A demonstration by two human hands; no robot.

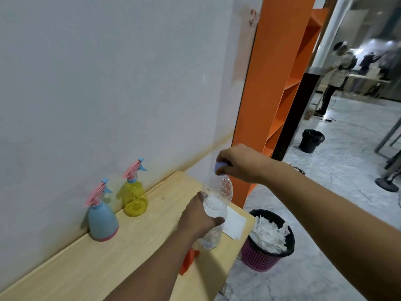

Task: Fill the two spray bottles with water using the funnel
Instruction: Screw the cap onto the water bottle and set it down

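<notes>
Two spray bottles stand on the wooden table (pixel 91 263) against the wall: a blue spray bottle (pixel 102 222) with a pink trigger head, and a yellow spray bottle (pixel 134 197) to its right. My left hand (pixel 198 218) grips the middle of a clear plastic water bottle (pixel 217 192) held upright above the table. My right hand (pixel 238 162) pinches its blue cap (pixel 219 167) at the top. An orange funnel (pixel 188 260) lies on the table, partly hidden under my left forearm.
A white paper sheet (pixel 235 224) lies at the table's right end. A pink basket bin (pixel 268 240) full of paper stands on the floor beside it. An orange shelf (pixel 275 83) rises behind. A black bin (pixel 311 141) and people stand farther off.
</notes>
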